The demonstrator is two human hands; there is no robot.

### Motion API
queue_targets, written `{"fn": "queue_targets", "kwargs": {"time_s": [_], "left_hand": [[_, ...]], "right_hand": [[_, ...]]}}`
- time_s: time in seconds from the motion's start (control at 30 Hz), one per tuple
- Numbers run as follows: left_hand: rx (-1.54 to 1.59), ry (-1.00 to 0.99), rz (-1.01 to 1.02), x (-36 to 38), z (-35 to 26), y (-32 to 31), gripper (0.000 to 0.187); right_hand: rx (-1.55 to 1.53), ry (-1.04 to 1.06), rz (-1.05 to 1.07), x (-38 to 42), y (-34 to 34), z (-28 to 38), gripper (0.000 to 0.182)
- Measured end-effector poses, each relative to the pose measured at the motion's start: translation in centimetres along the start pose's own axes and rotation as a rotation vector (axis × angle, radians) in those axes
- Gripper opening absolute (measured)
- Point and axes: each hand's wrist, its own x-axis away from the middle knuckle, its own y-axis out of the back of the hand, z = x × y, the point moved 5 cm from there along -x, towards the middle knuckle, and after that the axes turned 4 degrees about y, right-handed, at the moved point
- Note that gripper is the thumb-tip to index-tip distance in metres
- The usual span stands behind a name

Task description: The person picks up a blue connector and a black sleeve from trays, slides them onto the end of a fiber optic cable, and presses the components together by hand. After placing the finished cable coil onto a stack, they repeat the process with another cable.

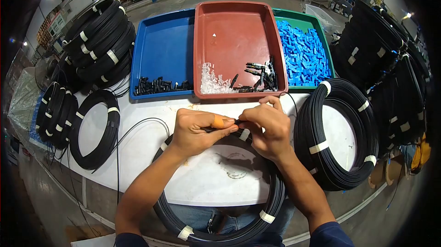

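In the middle of the head view, my left hand (195, 130) and my right hand (268, 127) meet fingertip to fingertip. Both pinch a small black connector part (237, 121), mostly covered by the fingers. Orange tape (217, 121) wraps a finger of my left hand. Below the hands, a coil of black cable (277, 189) bound with pale tape rests partly on the table edge and partly over my lap. A thin black cable end (293, 101) curves up beside my right hand; where it leads behind the fingers is hidden.
Past my hands stand a blue tray (163, 40) with black parts, a red tray (234, 26) with clear and black pieces, and a green tray (324, 40) with blue parts. Cable coils (317, 127) stand right; others (98, 45) are stacked left on the white table (138, 155).
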Motion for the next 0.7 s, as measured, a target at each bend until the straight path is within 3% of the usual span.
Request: {"fn": "queue_targets", "kwargs": {"time_s": [0.1,0.37,0.47,0.63,0.7], "left_hand": [[-0.041,0.026,0.028,0.0,0.1,0.2,0.013],[0.018,0.054,0.021,-0.3,-0.3,0.3,0.014],[-0.047,-0.012,0.051,-0.1,-0.3,0.3,0.014],[-0.116,-0.019,0.036,-0.4,-0.5,0.5,0.013],[0.000,0.095,-0.019,-0.4,0.2,0.9,0.014]], "right_hand": [[-0.021,-0.154,0.114,0.2,-0.7,-0.8,0.017],[0.172,0.099,-0.019,0.0,0.2,0.6,0.021],[0.036,-0.079,0.149,0.0,-0.4,-0.3,0.020],[-0.011,-0.153,0.097,-0.3,-0.4,-0.5,0.019],[0.024,-0.088,0.031,-0.6,0.0,-0.2,0.019]]}}
